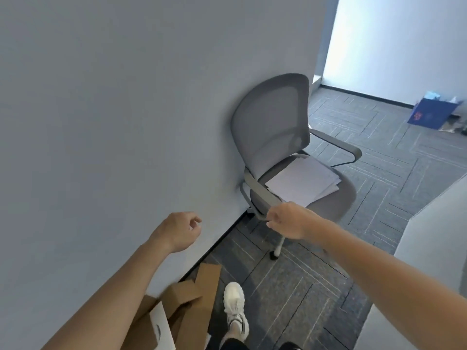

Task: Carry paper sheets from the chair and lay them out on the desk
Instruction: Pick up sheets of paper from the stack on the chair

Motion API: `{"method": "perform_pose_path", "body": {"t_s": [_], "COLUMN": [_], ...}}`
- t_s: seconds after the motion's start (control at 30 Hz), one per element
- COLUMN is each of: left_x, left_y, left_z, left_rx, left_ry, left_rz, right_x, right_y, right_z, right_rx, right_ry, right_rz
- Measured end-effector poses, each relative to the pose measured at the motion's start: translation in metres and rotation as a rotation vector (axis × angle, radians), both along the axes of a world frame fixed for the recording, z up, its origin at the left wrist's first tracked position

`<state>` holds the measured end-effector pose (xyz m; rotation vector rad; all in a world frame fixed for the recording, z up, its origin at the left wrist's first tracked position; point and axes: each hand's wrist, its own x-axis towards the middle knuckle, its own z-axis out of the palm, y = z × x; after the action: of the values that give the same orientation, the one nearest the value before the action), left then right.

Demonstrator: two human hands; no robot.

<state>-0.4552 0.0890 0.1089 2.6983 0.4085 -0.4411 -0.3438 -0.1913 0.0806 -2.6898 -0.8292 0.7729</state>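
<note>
The right hand reaches ahead, overlapping the front end of the near grey armrest; whether it grips that or merely crosses it, I cannot tell; the left hand hangs back by the wall, fingers loosely curled, holding nothing; just beyond the right hand, flat on the seat of the grey mesh-backed office chair, lies the slightly fanned stack of white paper sheets, one corner towards that hand; the right is plainly nearer; brown cardboard boxes sit below the left forearm.
</note>
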Motion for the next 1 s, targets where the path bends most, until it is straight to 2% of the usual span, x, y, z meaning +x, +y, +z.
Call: {"method": "perform_pose_path", "body": {"t_s": [0.27,0.5,0.67,0.8,1.0], "left_x": [0.232,0.373,0.454,0.517,0.597], "left_y": [-0.014,-0.080,-0.122,-0.154,-0.192], "left_z": [-0.013,-0.030,-0.070,-0.099,-0.165], "left_rx": [-0.075,-0.090,-0.080,-0.015,0.006], "left_ry": [-0.045,0.027,0.168,0.293,0.343], "left_rz": [-0.398,-0.659,-0.660,-0.636,-0.612], "right_x": [0.114,0.157,0.207,0.256,0.334], "right_y": [-0.034,-0.101,-0.143,-0.164,-0.167], "right_z": [0.008,-0.007,-0.049,-0.085,-0.155], "right_rx": [-0.016,0.050,0.149,0.241,0.398], "right_ry": [-0.005,0.053,0.094,0.199,0.355], "right_rz": [-0.455,-0.793,-0.965,-1.065,-1.287]}}
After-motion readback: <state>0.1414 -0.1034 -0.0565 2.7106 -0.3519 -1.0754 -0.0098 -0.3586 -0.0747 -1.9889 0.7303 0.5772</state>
